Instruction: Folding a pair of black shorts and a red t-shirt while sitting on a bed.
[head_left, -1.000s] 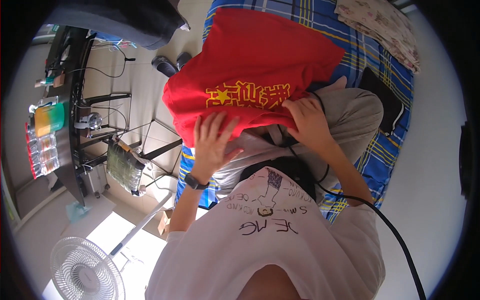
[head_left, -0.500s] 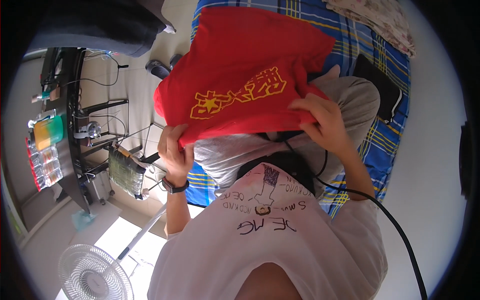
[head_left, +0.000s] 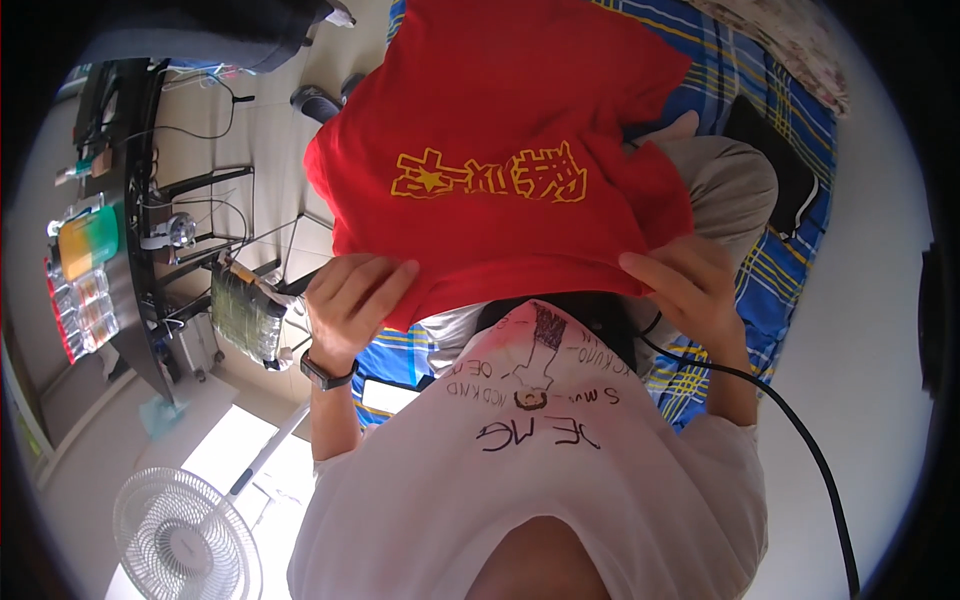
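Observation:
A red T-shirt (head_left: 500, 90) with yellow outlined lettering and a star lies spread over my lap and the bed. My left hand (head_left: 350, 300), a dark watch on its wrist, pinches the near left corner of the cloth. At the near right corner, my right hand (head_left: 690, 285) grips the same edge between thumb and fingers. That edge is stretched between my two hands. The shirt's far part rests across the bedding, with its shoulder and sleeve area spread toward the far right.
Beneath me is a blue plaid bedsheet (head_left: 800, 290). A black cloth item (head_left: 775, 165) lies by my right knee, and a black cable (head_left: 800, 450) runs past my right arm. Left are a dark desk (head_left: 140, 300) with bottles, a fan (head_left: 185, 540) and slippers (head_left: 315, 103). Another person's dark-clothed leg (head_left: 220, 30) shows far left.
Both hands have drawn the shirt's near edge closer to my body and a little farther apart. The cloth lies more evenly, with its lettering now nearly level.

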